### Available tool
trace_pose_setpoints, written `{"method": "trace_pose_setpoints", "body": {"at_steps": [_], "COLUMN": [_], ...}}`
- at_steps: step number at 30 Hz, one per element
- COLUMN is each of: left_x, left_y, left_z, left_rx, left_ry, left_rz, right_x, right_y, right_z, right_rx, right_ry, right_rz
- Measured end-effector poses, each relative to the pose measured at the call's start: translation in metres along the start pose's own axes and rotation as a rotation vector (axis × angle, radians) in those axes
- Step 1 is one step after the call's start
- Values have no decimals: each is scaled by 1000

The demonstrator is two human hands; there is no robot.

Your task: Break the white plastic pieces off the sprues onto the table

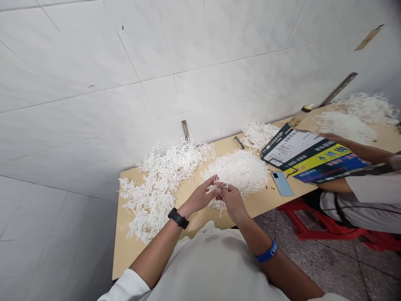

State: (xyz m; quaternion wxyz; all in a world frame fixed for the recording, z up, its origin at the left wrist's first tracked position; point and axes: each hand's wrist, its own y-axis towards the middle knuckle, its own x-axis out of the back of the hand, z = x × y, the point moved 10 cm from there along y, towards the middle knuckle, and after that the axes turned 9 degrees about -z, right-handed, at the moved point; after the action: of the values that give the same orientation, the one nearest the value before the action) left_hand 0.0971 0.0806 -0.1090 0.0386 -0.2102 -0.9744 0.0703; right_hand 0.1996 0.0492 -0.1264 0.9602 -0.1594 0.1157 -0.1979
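My left hand (202, 196), with a black watch on its wrist, and my right hand (233, 204), with a blue wristband, meet over the table's near side. Their fingers pinch small white plastic-like pieces (216, 184) between them; the exact shape is too small to make out. Beneath and just beyond my hands spreads a mound of short white pieces (242, 171). To the left lies a larger, looser heap of white branched strips (156, 196). Some of the pieces in my fingers are hidden by the hands themselves.
A phone (282, 184) and a pair of glasses (238, 142) lie on the table (125, 255). At right, a printed cardboard sheet (313, 156) stands between me and another person's arms (360, 146). Red stools (300, 221) stand below. A tiled wall (188, 54) bounds the back.
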Motion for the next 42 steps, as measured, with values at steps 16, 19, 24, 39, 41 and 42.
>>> {"method": "trace_pose_setpoints", "body": {"at_steps": [16,19,24,39,41,42], "left_x": [-7,-7,-4,-3,-2,-1], "left_y": [-4,-5,-7,-13,-13,-13], "left_z": [-13,-17,-9,10,13,14], "left_rx": [77,63,175,290,318,327], "left_ry": [-182,-194,-343,-579,-584,-592], "left_rz": [78,101,17,-119,-138,-147], "right_x": [-26,-27,-30,-36,-40,-42], "right_y": [-8,-9,-10,-19,-22,-22], "right_z": [3,4,6,20,21,21], "right_rx": [-6,26,121,322,341,341], "right_ry": [-65,-76,-169,-402,-404,-394], "right_rz": [205,213,257,345,382,393]}}
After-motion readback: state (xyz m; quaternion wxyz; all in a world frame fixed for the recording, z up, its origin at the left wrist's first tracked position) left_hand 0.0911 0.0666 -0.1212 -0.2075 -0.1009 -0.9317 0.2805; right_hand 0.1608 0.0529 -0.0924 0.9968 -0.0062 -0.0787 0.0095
